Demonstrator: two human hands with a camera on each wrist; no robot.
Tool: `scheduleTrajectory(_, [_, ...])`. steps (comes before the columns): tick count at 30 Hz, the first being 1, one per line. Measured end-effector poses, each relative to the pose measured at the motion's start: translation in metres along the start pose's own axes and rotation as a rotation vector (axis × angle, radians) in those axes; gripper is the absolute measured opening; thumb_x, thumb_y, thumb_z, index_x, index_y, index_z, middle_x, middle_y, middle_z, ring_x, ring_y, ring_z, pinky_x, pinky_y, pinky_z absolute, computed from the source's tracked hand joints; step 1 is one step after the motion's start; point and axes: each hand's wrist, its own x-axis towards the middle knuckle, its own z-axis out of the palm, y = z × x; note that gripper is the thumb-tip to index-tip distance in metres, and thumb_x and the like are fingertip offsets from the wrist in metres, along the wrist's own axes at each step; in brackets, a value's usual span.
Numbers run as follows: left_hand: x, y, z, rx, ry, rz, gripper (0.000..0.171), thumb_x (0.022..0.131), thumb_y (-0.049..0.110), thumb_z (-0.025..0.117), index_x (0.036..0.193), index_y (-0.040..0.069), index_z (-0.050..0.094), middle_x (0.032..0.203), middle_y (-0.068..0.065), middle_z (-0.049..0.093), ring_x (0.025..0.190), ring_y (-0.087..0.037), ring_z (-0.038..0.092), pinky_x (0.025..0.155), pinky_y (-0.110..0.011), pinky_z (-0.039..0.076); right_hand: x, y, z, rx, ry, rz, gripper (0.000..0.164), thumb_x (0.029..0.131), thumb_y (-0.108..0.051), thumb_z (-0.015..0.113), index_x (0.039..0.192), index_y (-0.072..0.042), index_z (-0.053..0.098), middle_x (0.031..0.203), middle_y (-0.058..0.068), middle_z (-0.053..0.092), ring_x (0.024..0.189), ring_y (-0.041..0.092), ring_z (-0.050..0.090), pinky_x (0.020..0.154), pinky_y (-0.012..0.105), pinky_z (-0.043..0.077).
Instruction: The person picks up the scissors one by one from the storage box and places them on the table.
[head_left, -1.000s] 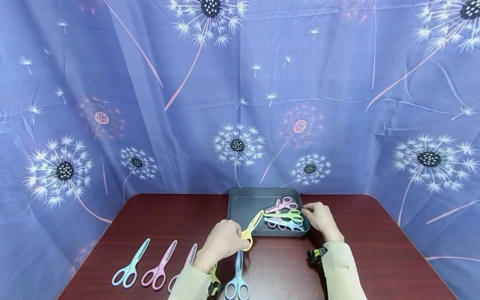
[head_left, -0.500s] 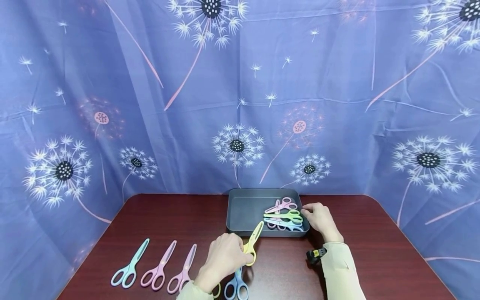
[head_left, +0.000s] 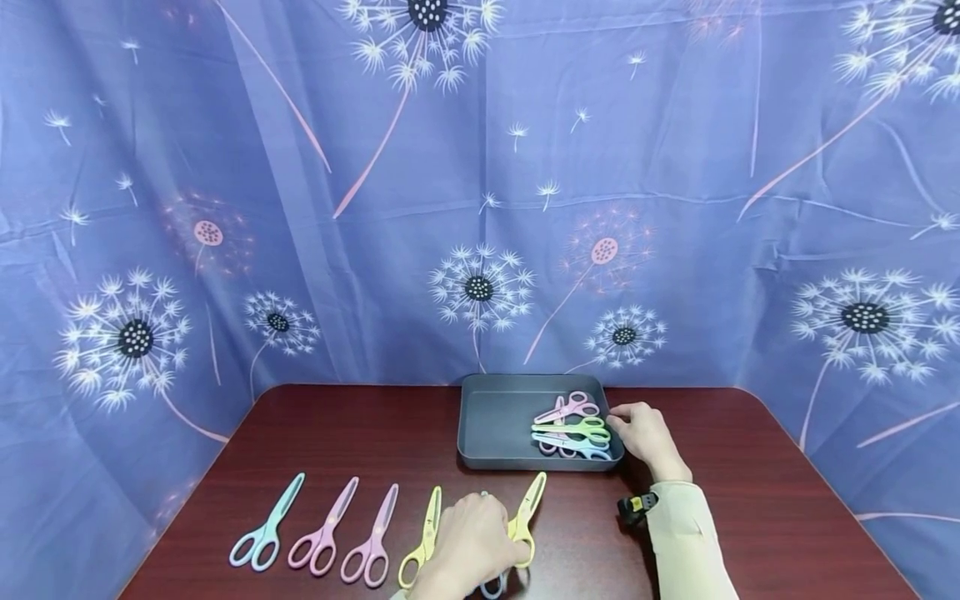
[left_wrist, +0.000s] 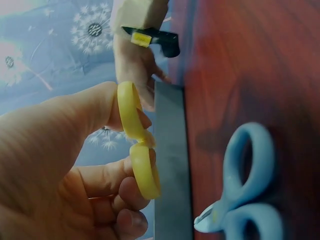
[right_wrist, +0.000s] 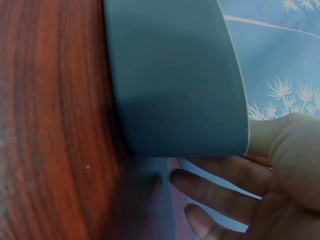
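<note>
Low at centre in the head view, the left hand pinches yellow craft scissors by their loops; probably light, stiff and smooth, they seem best held there; right of centre, the right hand grips the grey tray by its rim.

Worktop: reddish brown, darker streaked grain. Backdrop: blue-violet, printed with white dark-centred dandelions and pink ones. Tray: solid dark grey. Tray scissors: pink, lime green, light blue. Loose scissors: from left, mint, pink, mauve, yellow, blue. Held scissors: yellow. Sleeve: pale cream.
</note>
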Motion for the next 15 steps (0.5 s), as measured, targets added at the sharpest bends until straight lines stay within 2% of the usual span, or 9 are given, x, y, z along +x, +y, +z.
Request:
scheduleTrajectory(5, [-0.002, 0.004, 0.006, 0.053, -0.003, 0.005, 0.035, 0.055, 0.041, 0.073, 0.047, 0.023, 0.043, 0.052, 0.006, 0.041, 0.050, -0.017, 0.048, 0.043, -0.035, 0.034, 0.000, -0.001, -0.001, -0.008, -0.001, 0.002, 0.025, 0.094, -0.011, 0.063, 0.111, 0.006, 0.070, 0.108, 0.025, 0.067, 0.106, 0.045, 0.060, 0.086, 0.054, 0.047])
scheduleTrajectory(15, [-0.002, 0.012, 0.014, 0.048, -0.034, 0.037, 0.033, 0.055, 0.036, 0.074, 0.050, 0.022, 0.044, 0.053, 0.006, 0.045, 0.054, -0.016, 0.050, 0.047, -0.036, 0.038, 0.000, 0.000, 0.001, -0.008, -0.005, 0.002, 0.025, 0.094, -0.010, 0.062, 0.113, 0.006, 0.069, 0.110, 0.025, 0.067, 0.105, 0.043, 0.060, 0.085, 0.053, 0.048])
